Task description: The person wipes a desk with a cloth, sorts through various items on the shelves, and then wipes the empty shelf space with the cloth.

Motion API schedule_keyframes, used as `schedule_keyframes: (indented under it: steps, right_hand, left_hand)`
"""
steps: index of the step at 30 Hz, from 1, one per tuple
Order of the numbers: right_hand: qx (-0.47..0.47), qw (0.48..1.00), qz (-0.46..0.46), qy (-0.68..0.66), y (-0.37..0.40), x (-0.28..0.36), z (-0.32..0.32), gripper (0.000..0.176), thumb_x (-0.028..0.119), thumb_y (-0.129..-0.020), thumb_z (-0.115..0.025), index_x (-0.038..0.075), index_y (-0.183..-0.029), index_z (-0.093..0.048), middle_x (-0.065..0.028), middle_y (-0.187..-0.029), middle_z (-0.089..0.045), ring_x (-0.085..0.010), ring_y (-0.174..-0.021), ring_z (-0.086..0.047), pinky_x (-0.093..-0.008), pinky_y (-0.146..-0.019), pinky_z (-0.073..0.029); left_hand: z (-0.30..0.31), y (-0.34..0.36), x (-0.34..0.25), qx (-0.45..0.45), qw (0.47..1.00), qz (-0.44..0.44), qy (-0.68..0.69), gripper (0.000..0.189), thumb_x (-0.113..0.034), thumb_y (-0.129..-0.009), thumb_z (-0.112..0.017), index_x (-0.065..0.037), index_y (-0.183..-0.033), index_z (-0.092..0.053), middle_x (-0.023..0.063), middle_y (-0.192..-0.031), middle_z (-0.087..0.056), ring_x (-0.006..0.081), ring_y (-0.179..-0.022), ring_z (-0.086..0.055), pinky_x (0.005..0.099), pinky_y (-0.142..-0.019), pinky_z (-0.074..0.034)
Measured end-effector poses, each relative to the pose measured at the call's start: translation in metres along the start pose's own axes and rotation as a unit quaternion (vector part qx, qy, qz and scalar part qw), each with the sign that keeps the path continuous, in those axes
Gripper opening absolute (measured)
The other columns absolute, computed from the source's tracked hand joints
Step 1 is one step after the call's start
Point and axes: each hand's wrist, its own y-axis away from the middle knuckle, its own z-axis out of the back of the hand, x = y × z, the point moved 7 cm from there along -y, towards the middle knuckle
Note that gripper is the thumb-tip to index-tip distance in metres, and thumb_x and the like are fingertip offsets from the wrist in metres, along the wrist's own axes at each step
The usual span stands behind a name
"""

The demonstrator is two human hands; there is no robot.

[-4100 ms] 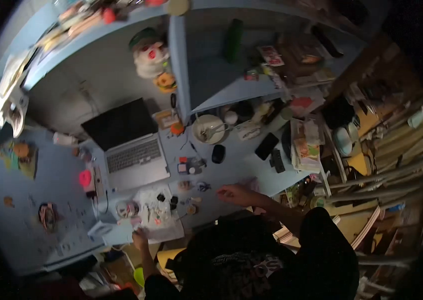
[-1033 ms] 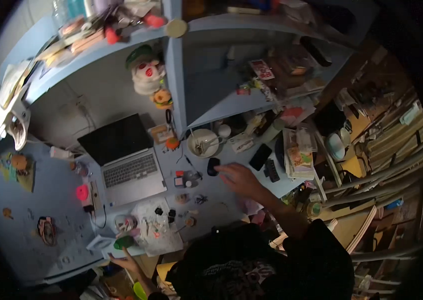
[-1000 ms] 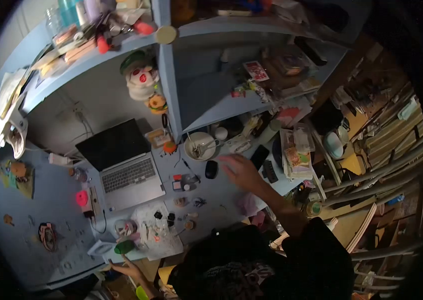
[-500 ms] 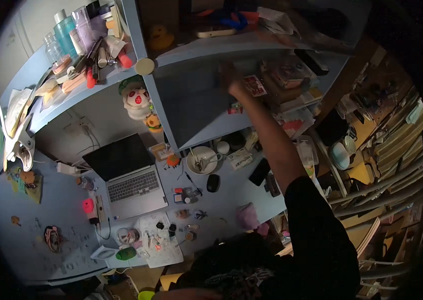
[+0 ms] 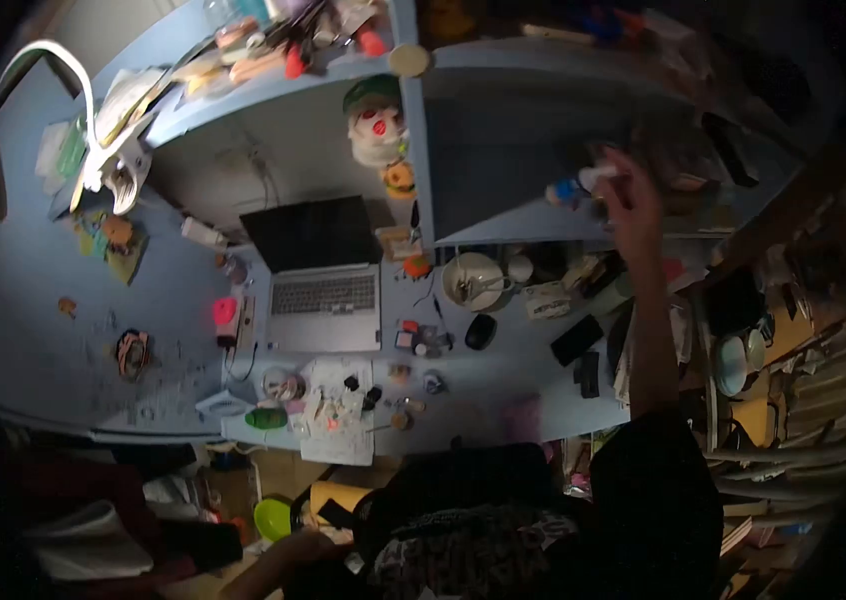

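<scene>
Right hand [image 5: 631, 200] is up at the open shelf [image 5: 503, 225], arm stretched high over the desk [image 5: 503, 365]. At its fingertips sits a small pale object [image 5: 597, 177], just above the shelf board and inside the right-hand compartment. It's a short stub, and its long axis runs roughly left to right in this view, with the free end pointing left into the compartment and the other end at the fingers. The fingers are curled toward it and touching it, but the blur means I cannot tell whether they are truly clamped on it. Just beside it, to the left, a little blue item [image 5: 563, 190] stands on the same board.

Left hand [image 5: 295, 548] is way down low beside the lap, in deep shadow, and I cannot tell whether its fingers are curled or loose. Near it on the floor is a bright green bowl [image 5: 271, 518]; what it contains is too dark to make out.

On the desk, a pale round bowl [image 5: 448, 285] sits under the shelf, with metal utensils [image 5: 488, 285] lying in it, handles leaning to the right. A dark mouse [image 5: 481, 331] lies just below it, and a black phone [image 5: 577, 340] lies further right. The laptop [image 5: 323, 270] stands open on the left. The upper shelf [image 5: 243, 85] is packed with pens and bottles lying across one another.
</scene>
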Motion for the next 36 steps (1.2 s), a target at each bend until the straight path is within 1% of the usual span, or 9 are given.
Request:
schedule_keyframes:
  steps: [3,7,11,14,17,20,31,33,36]
  right_hand:
    - [0.027,0.995,-0.064,-0.065,0.070,0.026,0.020,0.036,0.008,-0.086,-0.064,0.004,-0.121,-0.056,-0.0074,-0.103,-0.064,-0.0146,-0.091,-0.061,-0.0291,-0.077,-0.050]
    - [0.256,0.915,-0.285,-0.125,0.195,-0.010,-0.041,0.031,0.007,-0.083,-0.067,0.003,-0.113,-0.061,-0.0071,-0.103,-0.065,-0.0137,-0.088,-0.062,-0.0274,-0.075,-0.051]
    - [0.330,0.896,-0.290,-0.064,0.314,-0.080,-0.131,0.027,0.011,-0.083,-0.068,0.002,-0.108,-0.063,-0.0124,-0.093,-0.067,-0.0181,-0.087,-0.065,-0.0307,-0.075,-0.051]
    - [0.297,0.884,-0.357,-0.051,0.387,-0.131,-0.171,0.027,0.016,-0.086,-0.064,0.002,-0.109,-0.063,-0.0141,-0.094,-0.067,-0.0244,-0.087,-0.065,-0.0348,-0.077,-0.051]
    - [0.322,0.907,-0.265,-0.056,0.414,-0.134,-0.192,0.026,0.020,-0.088,-0.060,0.002,-0.106,-0.064,-0.0157,-0.097,-0.066,-0.0306,-0.086,-0.064,-0.0379,-0.076,-0.050]
    - [0.402,0.897,-0.181,0.013,0.429,-0.126,-0.212,0.025,0.020,-0.087,-0.059,0.004,-0.106,-0.064,-0.0172,-0.098,-0.065,-0.0351,-0.086,-0.062,-0.0410,-0.076,-0.050]
    - [0.438,0.874,-0.206,0.048,0.424,-0.120,-0.212,0.032,0.020,-0.085,-0.061,0.004,-0.112,-0.060,-0.0179,-0.106,-0.061,-0.0367,-0.097,-0.059,-0.0426,-0.084,-0.047]
    - [0.355,0.924,-0.132,0.049,0.418,-0.118,-0.198,0.034,0.019,-0.085,-0.062,0.005,-0.116,-0.057,-0.0179,-0.114,-0.058,-0.0344,-0.105,-0.056,-0.0425,-0.087,-0.047]
    - [0.225,0.969,-0.100,0.020,0.272,-0.055,-0.128,0.039,0.017,-0.085,-0.064,0.005,-0.121,-0.053,-0.0178,-0.120,-0.054,-0.0321,-0.111,-0.053,-0.0419,-0.090,-0.045]
  left_hand:
    - [-0.010,0.020,-0.013,-0.016,0.997,-0.062,0.035,0.055,-0.049,-0.092,-0.042,0.000,-0.110,-0.059,0.0152,-0.091,-0.063,0.0324,-0.085,-0.060,0.0431,-0.069,-0.050]
    - [-0.019,0.030,-0.035,0.022,0.983,-0.175,0.043,0.059,-0.053,-0.091,-0.042,0.001,-0.110,-0.059,0.0152,-0.087,-0.063,0.0328,-0.082,-0.061,0.0436,-0.066,-0.051]
    - [-0.018,0.013,-0.034,0.137,0.957,-0.239,0.092,0.064,-0.057,-0.090,-0.043,0.002,-0.111,-0.059,0.0153,-0.083,-0.064,0.0332,-0.079,-0.061,0.0442,-0.062,-0.051]
    - [0.024,-0.004,0.052,-0.071,0.983,-0.010,0.172,0.063,-0.053,-0.090,-0.047,0.001,-0.121,-0.054,0.0127,-0.100,-0.061,0.0301,-0.092,-0.056,0.0413,-0.072,-0.049]
    - [0.050,-0.005,0.104,-0.079,0.976,0.096,0.178,0.066,-0.048,-0.090,-0.047,0.005,-0.131,-0.044,0.0197,-0.111,-0.057,0.0304,-0.102,-0.056,0.0391,-0.082,-0.046]
    - [0.070,-0.002,0.121,-0.113,0.983,0.141,-0.045,0.062,-0.044,-0.089,-0.054,0.004,-0.129,-0.047,0.0154,-0.109,-0.059,0.0295,-0.102,-0.056,0.0408,-0.080,-0.047]
    - [0.083,0.000,0.167,-0.137,0.957,0.217,-0.135,0.038,-0.018,-0.095,-0.048,0.002,-0.127,-0.049,0.0134,-0.116,-0.059,0.0220,-0.103,-0.058,0.0329,-0.085,-0.047]
    - [0.085,-0.003,0.173,-0.143,0.952,0.224,-0.155,0.035,-0.013,-0.095,-0.050,0.000,-0.127,-0.050,0.0107,-0.116,-0.059,0.0179,-0.103,-0.058,0.0298,-0.086,-0.046]
    - [0.081,-0.016,0.168,-0.103,0.955,0.218,-0.172,0.035,-0.014,-0.095,-0.051,0.001,-0.126,-0.051,0.0102,-0.115,-0.060,0.0178,-0.102,-0.058,0.0289,-0.085,-0.047]
